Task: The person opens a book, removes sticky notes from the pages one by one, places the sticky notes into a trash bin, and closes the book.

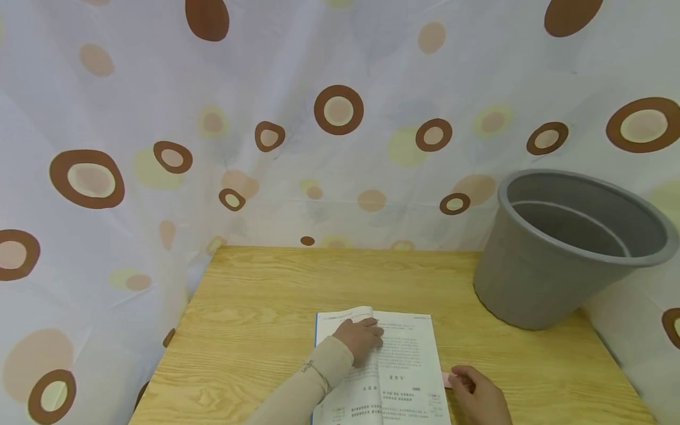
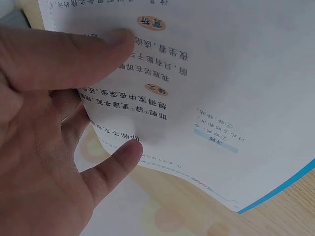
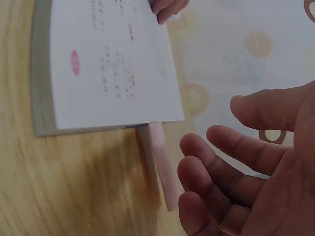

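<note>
An open book (image 1: 406, 354) with printed pages lies on the wooden table. My left hand (image 1: 360, 341) is on its raised left-hand page, near the fold. In the left wrist view the thumb (image 2: 74, 56) lies over the printed page (image 2: 256, 88), while some fingers pass behind the page's edge. My right hand (image 3: 246, 172) is beside the book's right edge, its fingers loosely bent and the thumb held apart. Close to those fingertips, a thin pink strip (image 3: 162, 167) sticks out from the book's side; its other end is hidden.
A large grey bucket (image 1: 542, 283) stands at the table's back right. The wooden table (image 1: 255, 289) reaches back to a white curtain (image 1: 297, 195) with brown and yellow spots, which also hangs along both sides.
</note>
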{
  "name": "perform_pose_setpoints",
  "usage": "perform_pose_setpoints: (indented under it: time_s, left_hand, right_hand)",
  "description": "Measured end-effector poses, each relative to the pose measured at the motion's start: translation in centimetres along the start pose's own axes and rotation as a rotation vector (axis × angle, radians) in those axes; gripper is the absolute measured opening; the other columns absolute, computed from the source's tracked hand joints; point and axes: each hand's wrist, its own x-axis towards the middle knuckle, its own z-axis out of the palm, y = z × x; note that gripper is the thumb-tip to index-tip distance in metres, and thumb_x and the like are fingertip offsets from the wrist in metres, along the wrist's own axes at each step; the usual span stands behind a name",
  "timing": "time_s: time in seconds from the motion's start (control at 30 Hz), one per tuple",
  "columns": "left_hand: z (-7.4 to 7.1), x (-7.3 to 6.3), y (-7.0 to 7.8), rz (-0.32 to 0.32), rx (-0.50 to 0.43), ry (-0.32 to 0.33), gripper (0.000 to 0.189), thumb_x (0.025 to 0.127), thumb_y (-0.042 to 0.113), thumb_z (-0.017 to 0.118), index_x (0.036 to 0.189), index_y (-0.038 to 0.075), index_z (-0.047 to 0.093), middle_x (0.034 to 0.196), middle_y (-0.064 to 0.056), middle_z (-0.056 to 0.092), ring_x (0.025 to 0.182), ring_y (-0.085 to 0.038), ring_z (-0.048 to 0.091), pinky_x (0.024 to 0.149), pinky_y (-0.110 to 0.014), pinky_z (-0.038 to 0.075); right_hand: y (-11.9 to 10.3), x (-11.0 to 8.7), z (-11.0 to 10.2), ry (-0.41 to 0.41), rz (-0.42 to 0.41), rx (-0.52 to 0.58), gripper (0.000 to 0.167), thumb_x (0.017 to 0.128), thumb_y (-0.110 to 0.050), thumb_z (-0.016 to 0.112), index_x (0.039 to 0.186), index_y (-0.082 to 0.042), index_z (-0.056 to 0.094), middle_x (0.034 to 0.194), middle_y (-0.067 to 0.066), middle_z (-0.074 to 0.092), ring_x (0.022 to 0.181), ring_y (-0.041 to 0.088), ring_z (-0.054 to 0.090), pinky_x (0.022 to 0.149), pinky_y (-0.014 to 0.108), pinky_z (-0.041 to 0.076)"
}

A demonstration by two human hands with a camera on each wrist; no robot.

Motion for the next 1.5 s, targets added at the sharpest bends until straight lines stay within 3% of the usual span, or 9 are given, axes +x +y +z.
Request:
perform_pose_setpoints:
  time_s: [0.47, 0.77, 1.2, 1.4, 1.5]
  left_hand:
    - [-0.8, -0.3, 0.2, 0.02, -0.004, 0.001, 0.052, 0.081, 0.021, 0.077, 0.128, 0.04, 0.063, 0.15, 0.023, 0.047, 0.148, -0.003, 0.034, 0.114, -0.047, 0.046]
    - [-0.5, -0.3, 0.2, 0.013, -0.014, -0.013, 0.052, 0.082, 0.022, 0.076, 0.128, 0.04, 0.063, 0.151, 0.024, 0.046, 0.148, -0.003, 0.033, 0.114, -0.046, 0.045]
    - [-0.8, -0.5, 0.2, 0.017, -0.007, -0.027, 0.049, 0.084, 0.021, 0.074, 0.128, 0.04, 0.063, 0.151, 0.023, 0.046, 0.148, -0.003, 0.033, 0.114, -0.047, 0.045]
    - [-0.7, -0.4, 0.2, 0.011, -0.029, -0.022, 0.047, 0.086, 0.021, 0.072, 0.128, 0.039, 0.063, 0.151, 0.022, 0.047, 0.149, -0.004, 0.033, 0.115, -0.048, 0.044]
    - [-0.7, -0.3, 0.2, 0.005, -0.05, -0.02, 0.045, 0.088, 0.02, 0.069, 0.128, 0.039, 0.064, 0.15, 0.023, 0.047, 0.149, -0.004, 0.033, 0.115, -0.049, 0.043]
  right_hand:
    - [-0.7, -0.4, 2.2, 0.025, 0.008, 0.0, 0.035, 0.092, -0.016, 0.065, 0.12, 0.005, 0.064, 0.107, 0.016, 0.072, 0.09, 0.022, 0.069, 0.078, 0.041, 0.059]
    - [-0.7, -0.3, 2.6, 0.015, 0.01, -0.012, 0.039, 0.09, -0.015, 0.068, 0.121, 0.007, 0.063, 0.106, 0.014, 0.071, 0.088, 0.019, 0.068, 0.077, 0.039, 0.059]
    - [-1.2, 0.1, 3.3, 0.018, 0.091, 0.034, 0.045, 0.092, -0.019, 0.065, 0.126, 0.01, 0.058, 0.104, 0.017, 0.069, 0.091, 0.022, 0.066, 0.082, 0.042, 0.056]
    - [-1.1, 0.0, 3.5, 0.049, 0.073, 0.104, 0.044, 0.092, -0.019, 0.064, 0.124, 0.01, 0.059, 0.094, 0.012, 0.07, 0.078, 0.018, 0.063, 0.066, 0.027, 0.052]
    - [-1.7, -0.4, 4.0, 0.018, 0.03, 0.154, 0.04, 0.092, -0.018, 0.063, 0.122, 0.009, 0.062, 0.086, 0.007, 0.071, 0.068, 0.013, 0.061, 0.058, 0.024, 0.048]
